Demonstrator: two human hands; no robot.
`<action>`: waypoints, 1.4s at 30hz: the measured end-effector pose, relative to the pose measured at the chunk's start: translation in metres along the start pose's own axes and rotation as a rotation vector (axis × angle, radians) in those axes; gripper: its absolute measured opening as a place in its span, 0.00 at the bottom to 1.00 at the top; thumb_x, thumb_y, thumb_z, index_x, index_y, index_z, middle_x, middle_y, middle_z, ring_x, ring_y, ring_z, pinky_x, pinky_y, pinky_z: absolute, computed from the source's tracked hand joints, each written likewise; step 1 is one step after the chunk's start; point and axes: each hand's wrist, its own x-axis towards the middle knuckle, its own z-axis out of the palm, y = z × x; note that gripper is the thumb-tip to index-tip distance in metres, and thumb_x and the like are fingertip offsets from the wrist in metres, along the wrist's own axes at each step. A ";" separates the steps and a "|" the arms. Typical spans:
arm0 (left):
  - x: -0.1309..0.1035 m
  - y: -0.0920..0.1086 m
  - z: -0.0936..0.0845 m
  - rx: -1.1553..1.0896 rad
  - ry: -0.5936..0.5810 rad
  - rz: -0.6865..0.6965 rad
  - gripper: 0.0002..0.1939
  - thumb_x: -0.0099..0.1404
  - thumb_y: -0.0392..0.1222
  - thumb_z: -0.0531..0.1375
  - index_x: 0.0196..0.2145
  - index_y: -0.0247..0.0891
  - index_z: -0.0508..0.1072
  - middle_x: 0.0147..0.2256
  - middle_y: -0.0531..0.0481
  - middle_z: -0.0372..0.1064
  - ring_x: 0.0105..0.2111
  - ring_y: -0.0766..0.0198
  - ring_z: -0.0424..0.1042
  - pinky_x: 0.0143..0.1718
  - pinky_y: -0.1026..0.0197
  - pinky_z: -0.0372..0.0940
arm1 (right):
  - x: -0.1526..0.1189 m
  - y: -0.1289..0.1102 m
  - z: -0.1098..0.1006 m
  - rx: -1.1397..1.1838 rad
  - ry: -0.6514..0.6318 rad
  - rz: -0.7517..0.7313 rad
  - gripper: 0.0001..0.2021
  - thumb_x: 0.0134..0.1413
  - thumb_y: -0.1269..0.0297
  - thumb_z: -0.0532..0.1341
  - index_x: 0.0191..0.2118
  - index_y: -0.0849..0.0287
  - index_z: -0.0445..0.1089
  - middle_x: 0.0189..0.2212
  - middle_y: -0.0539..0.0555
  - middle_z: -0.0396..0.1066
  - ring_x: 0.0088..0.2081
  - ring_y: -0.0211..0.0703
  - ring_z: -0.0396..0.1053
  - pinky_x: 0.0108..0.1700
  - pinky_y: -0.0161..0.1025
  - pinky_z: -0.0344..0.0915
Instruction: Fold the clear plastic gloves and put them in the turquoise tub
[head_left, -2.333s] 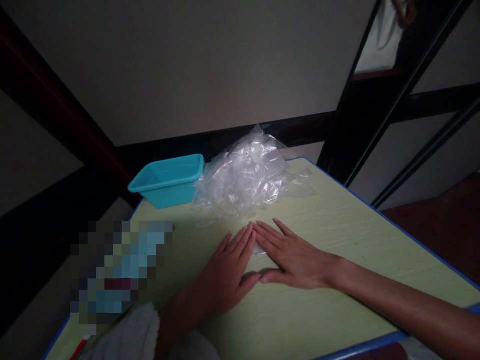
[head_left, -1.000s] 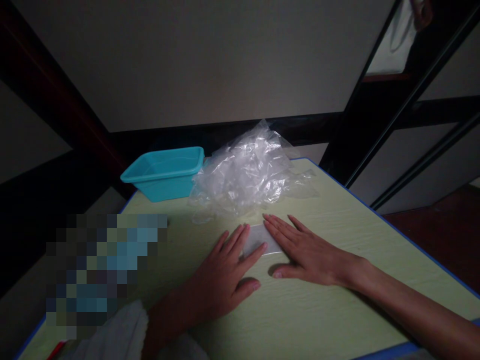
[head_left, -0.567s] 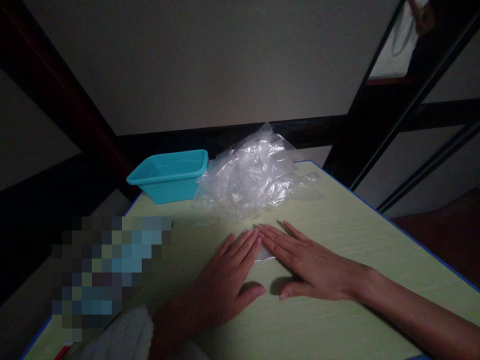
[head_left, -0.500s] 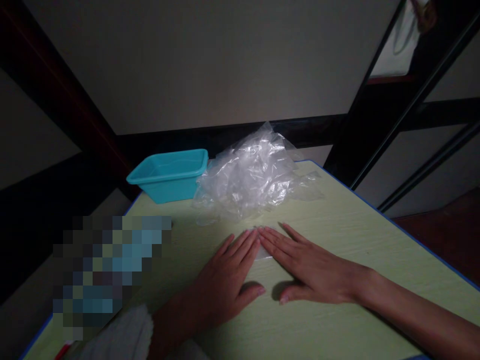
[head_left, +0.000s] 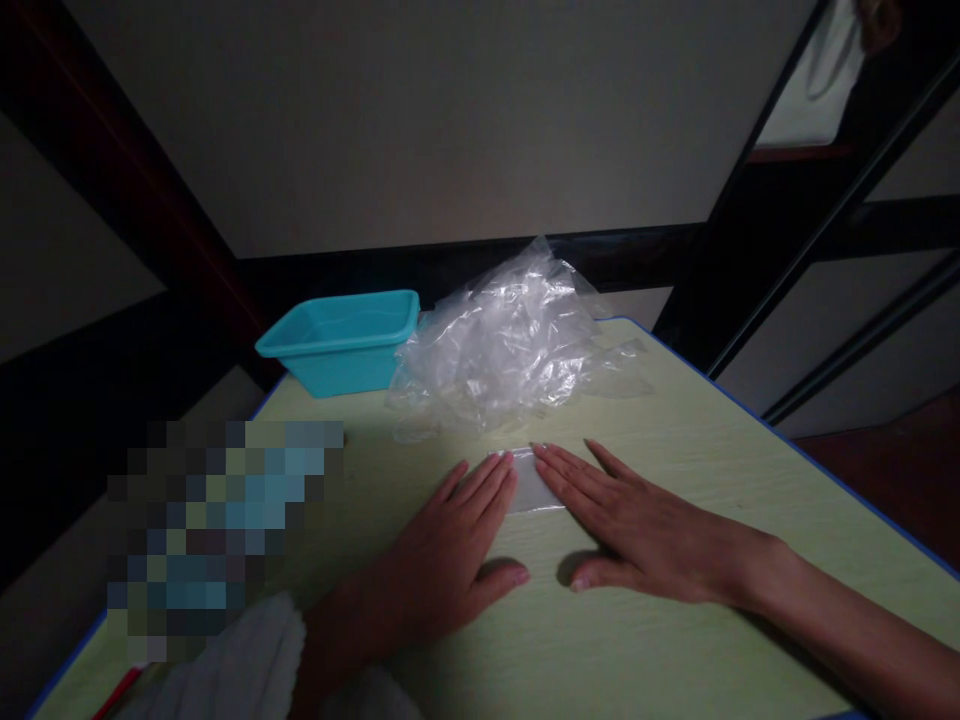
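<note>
Dim light falls on your pale green table (head_left: 675, 420), set against a plain wall. Your left hand (head_left: 450, 555) and right hand (head_left: 645, 525) lie flat, fingers spread, pressing a small clear sheet (head_left: 534, 490) between the fingertips. It looks thin, slick and flattened. Uneven pressure could let it slide or crease. Farther off sit a crumpled plastic pile (head_left: 502, 345) and a teal tub (head_left: 341, 340).

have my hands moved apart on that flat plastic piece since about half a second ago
Yes. The left hand and right hand have slid apart, baring more of the flat plastic piece near the heap of clear plastic.
</note>
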 end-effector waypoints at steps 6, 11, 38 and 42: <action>-0.001 0.000 -0.005 -0.035 0.009 0.007 0.32 0.65 0.48 0.53 0.62 0.35 0.49 0.64 0.39 0.40 0.64 0.51 0.39 0.59 0.41 0.45 | 0.001 0.006 0.000 -0.121 0.112 0.002 0.43 0.55 0.38 0.43 0.62 0.75 0.45 0.62 0.72 0.41 0.63 0.57 0.40 0.60 0.62 0.42; -0.002 0.000 -0.008 -0.027 0.073 0.090 0.26 0.65 0.47 0.53 0.59 0.36 0.57 0.61 0.42 0.51 0.62 0.51 0.46 0.60 0.39 0.42 | 0.003 0.009 -0.002 -0.213 0.161 0.007 0.41 0.57 0.40 0.42 0.60 0.75 0.52 0.60 0.70 0.49 0.62 0.57 0.48 0.60 0.62 0.45; 0.006 0.000 0.005 -0.100 0.336 -0.033 0.23 0.59 0.36 0.58 0.51 0.27 0.63 0.51 0.35 0.65 0.52 0.49 0.63 0.53 0.47 0.60 | 0.019 0.000 -0.003 -0.488 0.544 -0.358 0.13 0.62 0.73 0.49 0.38 0.65 0.71 0.32 0.56 0.74 0.35 0.43 0.70 0.38 0.41 0.68; 0.005 0.003 0.007 -0.099 0.362 -0.020 0.23 0.57 0.36 0.59 0.51 0.27 0.64 0.50 0.34 0.66 0.51 0.49 0.64 0.53 0.47 0.61 | 0.021 -0.004 -0.002 -0.553 0.592 -0.400 0.14 0.62 0.74 0.48 0.36 0.65 0.71 0.28 0.54 0.74 0.32 0.40 0.70 0.41 0.41 0.68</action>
